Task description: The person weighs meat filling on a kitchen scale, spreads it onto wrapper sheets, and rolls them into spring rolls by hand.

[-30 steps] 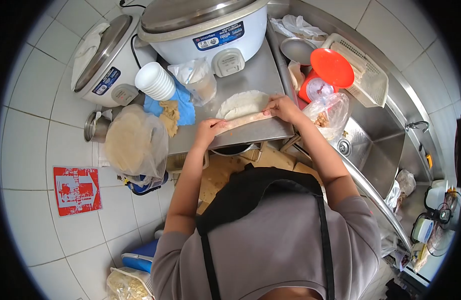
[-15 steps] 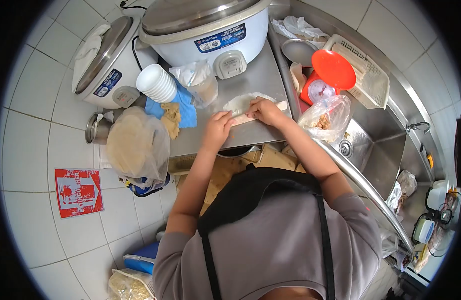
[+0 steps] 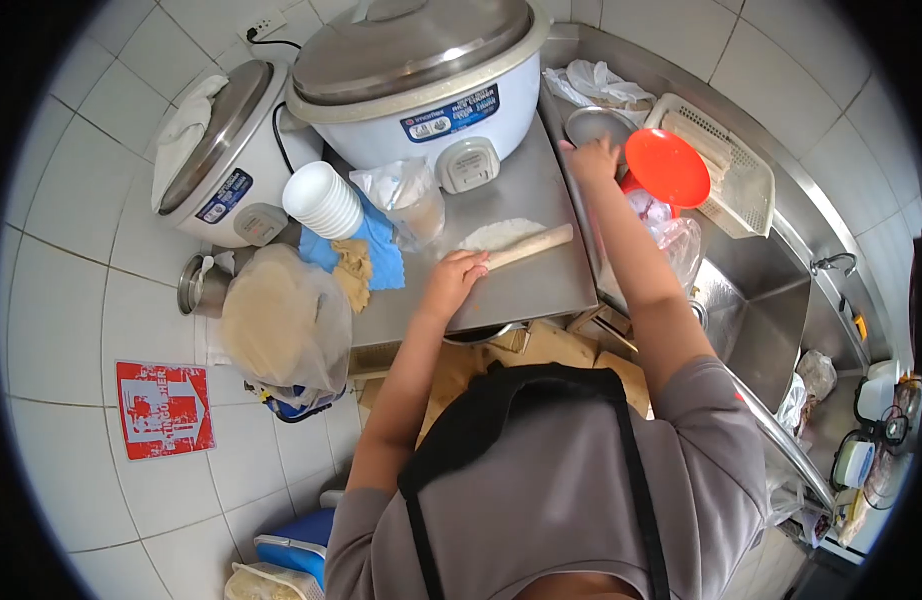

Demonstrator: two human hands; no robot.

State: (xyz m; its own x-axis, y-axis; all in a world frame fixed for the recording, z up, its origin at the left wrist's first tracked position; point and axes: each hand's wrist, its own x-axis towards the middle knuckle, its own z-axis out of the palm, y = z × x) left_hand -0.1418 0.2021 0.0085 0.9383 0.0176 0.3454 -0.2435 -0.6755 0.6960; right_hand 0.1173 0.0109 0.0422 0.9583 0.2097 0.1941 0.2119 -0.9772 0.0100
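Observation:
On the steel counter [image 3: 541, 292], a thin pale wrapper [image 3: 496, 235] is partly rolled into a long tube [image 3: 531, 247] along its near edge. My left hand [image 3: 459, 278] pinches the tube's left end. The tube's right end lies free. My right hand [image 3: 591, 160] is away from the roll, at the near rim of a metal bowl [image 3: 599, 126], left of a red scale dish [image 3: 667, 168]. Its fingers are apart; nothing can be seen held in them.
Two rice cookers [image 3: 421, 88] [image 3: 226, 150] stand at the back. White stacked cups [image 3: 323, 200], a blue cloth [image 3: 384, 262] and a bagged cup [image 3: 406, 205] are left of the roll. A bag of round wrappers [image 3: 281, 320] hangs at the left edge. A white basket [image 3: 746, 185] and sink [image 3: 751, 310] are right.
My right hand has let go of the roll and moved up and right to the metal bowl. My left hand stays at the roll's left end. The view has tilted slightly upward.

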